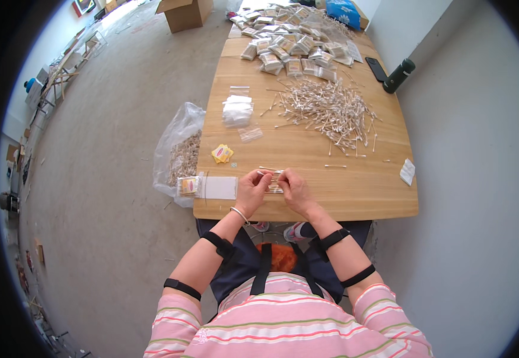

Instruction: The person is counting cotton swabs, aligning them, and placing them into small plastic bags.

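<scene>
Near the table's front edge, my left hand (252, 193) and my right hand (294, 190) are close together, fingers curled in and pinching. Several cotton swabs (276, 179) lie side by side between them, partly covered by the fingers. Left of my left hand is a flat white rectangle (220, 188), and past it a small clear packet of swabs with a yellow card (188, 186) sits at the table's corner. Small yellow cards (222, 154) lie beyond that. A large loose heap of cotton swabs (331, 110) spreads ahead and to the right.
Filled packets (283, 45) are piled at the far end. Clear empty bags (237, 111) lie at the left. A plastic sack of swabs (183, 158) hangs beside the left edge. A dark green bottle (398, 76), a phone (376, 69) and a white tissue (407, 172) line the right.
</scene>
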Demonstrator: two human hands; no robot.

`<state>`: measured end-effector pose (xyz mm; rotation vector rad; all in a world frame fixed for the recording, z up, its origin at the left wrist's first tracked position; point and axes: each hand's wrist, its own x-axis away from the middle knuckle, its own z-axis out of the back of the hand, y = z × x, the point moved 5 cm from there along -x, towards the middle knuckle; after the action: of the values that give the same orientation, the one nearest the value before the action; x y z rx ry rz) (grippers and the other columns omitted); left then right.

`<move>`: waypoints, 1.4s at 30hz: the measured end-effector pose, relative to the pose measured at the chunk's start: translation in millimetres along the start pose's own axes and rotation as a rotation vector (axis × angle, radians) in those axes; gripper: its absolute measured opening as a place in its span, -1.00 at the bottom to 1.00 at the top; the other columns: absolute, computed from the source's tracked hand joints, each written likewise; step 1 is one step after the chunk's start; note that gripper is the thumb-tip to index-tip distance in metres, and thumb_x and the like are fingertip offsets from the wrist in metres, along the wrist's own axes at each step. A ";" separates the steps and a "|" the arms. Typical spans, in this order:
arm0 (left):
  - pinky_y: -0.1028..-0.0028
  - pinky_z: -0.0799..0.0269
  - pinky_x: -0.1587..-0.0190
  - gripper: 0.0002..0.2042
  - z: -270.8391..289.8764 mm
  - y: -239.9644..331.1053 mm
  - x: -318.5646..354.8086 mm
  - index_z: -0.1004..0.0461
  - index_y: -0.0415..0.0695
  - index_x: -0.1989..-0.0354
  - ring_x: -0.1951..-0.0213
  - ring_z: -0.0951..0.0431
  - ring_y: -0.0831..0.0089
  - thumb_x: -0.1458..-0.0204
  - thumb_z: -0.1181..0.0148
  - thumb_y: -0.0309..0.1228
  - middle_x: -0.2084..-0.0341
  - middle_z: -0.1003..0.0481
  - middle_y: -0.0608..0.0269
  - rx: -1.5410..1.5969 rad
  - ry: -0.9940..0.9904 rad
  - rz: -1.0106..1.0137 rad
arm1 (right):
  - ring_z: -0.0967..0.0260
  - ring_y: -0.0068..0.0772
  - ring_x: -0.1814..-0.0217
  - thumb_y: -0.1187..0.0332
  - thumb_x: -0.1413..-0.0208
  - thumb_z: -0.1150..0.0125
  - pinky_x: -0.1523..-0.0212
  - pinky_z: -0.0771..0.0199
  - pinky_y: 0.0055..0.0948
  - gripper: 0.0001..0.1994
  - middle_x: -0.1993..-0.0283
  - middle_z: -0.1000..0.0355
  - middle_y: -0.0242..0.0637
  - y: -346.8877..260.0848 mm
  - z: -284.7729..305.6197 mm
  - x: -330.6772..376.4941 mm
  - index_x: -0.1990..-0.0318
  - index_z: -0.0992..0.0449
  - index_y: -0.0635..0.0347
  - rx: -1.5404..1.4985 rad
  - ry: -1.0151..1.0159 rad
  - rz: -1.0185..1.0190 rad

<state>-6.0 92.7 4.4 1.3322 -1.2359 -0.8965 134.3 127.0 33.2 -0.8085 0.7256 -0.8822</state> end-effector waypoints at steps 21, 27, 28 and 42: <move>0.59 -0.47 0.31 -0.58 107.0 14.4 -21.3 -0.25 -0.27 -0.02 0.36 -0.48 0.55 0.01 -0.24 -0.52 0.35 -0.45 0.22 -0.130 0.309 -0.107 | -0.29 -0.24 0.11 0.41 0.11 -0.26 0.11 -0.39 -0.30 -0.94 0.23 -0.34 -0.31 31.1 -5.2 -11.9 0.44 -0.50 0.04 0.439 -0.086 0.071; 0.33 -0.29 -0.11 -0.35 17.5 21.4 21.4 -0.21 -0.23 -0.12 -0.03 -0.34 0.18 0.23 -0.34 -0.55 0.03 -0.33 0.02 -0.872 0.069 -0.482 | -0.28 -0.19 0.10 0.45 0.17 -0.23 0.10 -0.34 -0.28 -0.93 0.26 -0.34 -0.28 13.9 7.0 1.8 0.45 -0.49 0.15 0.446 0.025 0.043; 0.31 -0.21 -0.16 -0.38 16.5 17.3 21.8 -0.24 -0.23 -0.10 -0.07 -0.29 0.12 0.23 -0.33 -0.56 -0.01 -0.30 0.00 -0.792 0.092 -0.448 | -0.28 -0.19 0.10 0.45 0.17 -0.23 0.10 -0.34 -0.28 -0.93 0.26 -0.34 -0.28 12.3 4.5 6.4 0.45 -0.49 0.15 0.448 0.028 0.042; 0.29 -0.35 0.09 -0.83 40.2 5.4 -0.8 -0.56 -0.07 0.33 0.16 -0.39 0.18 0.09 -0.15 -0.60 0.31 -0.40 0.15 -0.933 0.062 -0.406 | -0.03 -0.20 -0.25 0.19 -0.01 -0.15 -0.20 -0.03 -0.19 -0.54 -0.18 -0.20 -0.26 -3.6 -41.5 32.1 -0.11 -0.39 0.06 0.742 -0.019 0.213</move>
<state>-46.0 85.9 3.2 0.8219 -0.3628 -1.4633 113.6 85.3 8.8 -0.0766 0.4026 -0.8605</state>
